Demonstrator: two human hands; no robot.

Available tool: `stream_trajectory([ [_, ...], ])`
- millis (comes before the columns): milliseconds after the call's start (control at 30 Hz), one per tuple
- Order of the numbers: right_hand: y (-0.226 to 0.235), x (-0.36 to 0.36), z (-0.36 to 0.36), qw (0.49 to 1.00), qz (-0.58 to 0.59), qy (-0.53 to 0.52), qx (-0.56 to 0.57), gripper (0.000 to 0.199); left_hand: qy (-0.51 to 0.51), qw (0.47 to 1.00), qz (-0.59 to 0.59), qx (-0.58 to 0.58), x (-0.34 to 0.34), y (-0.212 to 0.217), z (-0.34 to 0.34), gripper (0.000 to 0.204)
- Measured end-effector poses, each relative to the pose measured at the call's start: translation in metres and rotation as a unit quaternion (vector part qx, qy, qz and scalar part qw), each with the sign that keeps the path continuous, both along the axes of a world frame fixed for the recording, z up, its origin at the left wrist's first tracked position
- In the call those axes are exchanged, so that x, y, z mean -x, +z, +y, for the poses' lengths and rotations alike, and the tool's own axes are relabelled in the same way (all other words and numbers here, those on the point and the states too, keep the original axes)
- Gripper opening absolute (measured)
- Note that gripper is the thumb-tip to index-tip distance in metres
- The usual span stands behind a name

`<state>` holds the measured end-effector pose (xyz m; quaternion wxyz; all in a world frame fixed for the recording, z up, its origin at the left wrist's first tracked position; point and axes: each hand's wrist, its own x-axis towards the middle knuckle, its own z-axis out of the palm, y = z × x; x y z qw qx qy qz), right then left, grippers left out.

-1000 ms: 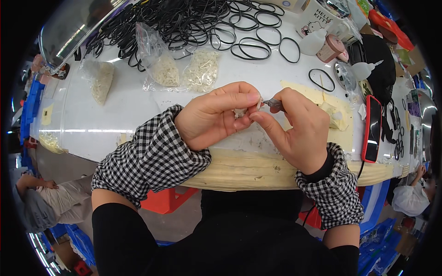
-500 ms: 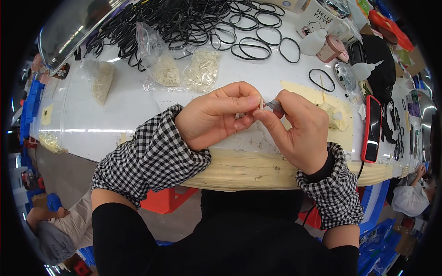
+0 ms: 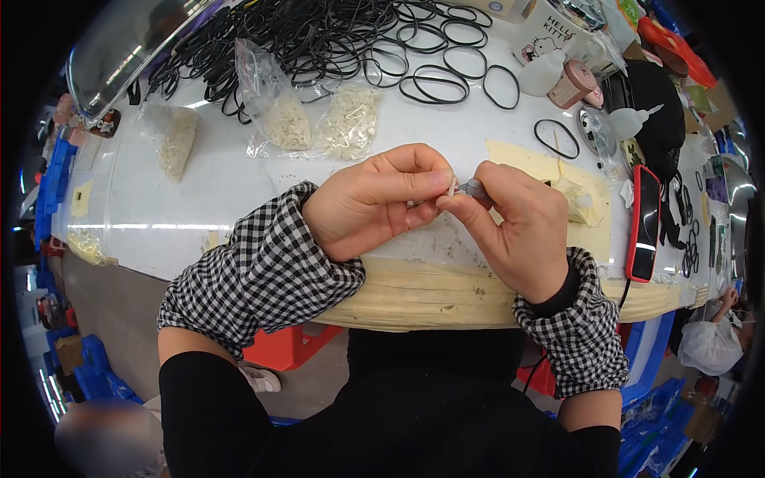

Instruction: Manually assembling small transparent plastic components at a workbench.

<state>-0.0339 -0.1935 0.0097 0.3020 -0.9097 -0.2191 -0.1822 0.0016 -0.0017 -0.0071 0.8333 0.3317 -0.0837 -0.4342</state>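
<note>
My left hand [image 3: 370, 203] pinches a small whitish piece [image 3: 452, 186] between thumb and forefinger, above the near part of the table. Close against it from the right is my right hand [image 3: 522, 227], its fingers closed round a small grey tool [image 3: 476, 190] with a narrow tip pointing at the piece. Most of the tool is hidden by the fingers, so its exact kind does not show. Beyond my hands lie clear plastic bags of small whitish pieces: one bag [image 3: 351, 119] at the middle, another bag [image 3: 287, 126] beside it, and a third bag [image 3: 177, 143] farther left.
A heap of black elastic bands [image 3: 279, 48] covers the far side, and a single band [image 3: 556, 139] lies nearer on the right. White squeeze bottles [image 3: 543, 73], a pink tub [image 3: 572, 84] and a red-edged phone [image 3: 645, 223] stand or lie right. Yellowish paper [image 3: 590, 227] covers the tabletop there.
Both hands stay nearly in place; the grey tool has turned slightly in my right hand. At the lower left, another person has shifted downward in the picture, and a shoe now shows.
</note>
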Motion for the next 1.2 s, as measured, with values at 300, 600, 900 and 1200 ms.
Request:
stream_trajectory([
  [300,0.0,0.0,0.002,1.0,-0.009,0.002,-0.004,0.037,0.004,1.0,-0.007,0.005,0.001,0.0,0.002,0.008],
  [600,0.002,0.001,0.002,0.999,0.03,0.015,0.007,0.037,0.016,1.0,-0.01,-0.021,0.002,0.002,0.001,0.008],
  [900,-0.002,-0.006,-0.001,0.99,0.108,-0.02,-0.083,0.021,0.197,0.977,0.016,-0.086,-0.007,0.007,0.007,0.012],
  [1200,-0.015,-0.007,0.005,0.994,0.11,0.017,0.002,0.015,0.231,0.97,0.069,-0.044,-0.011,0.002,0.012,0.019],
])
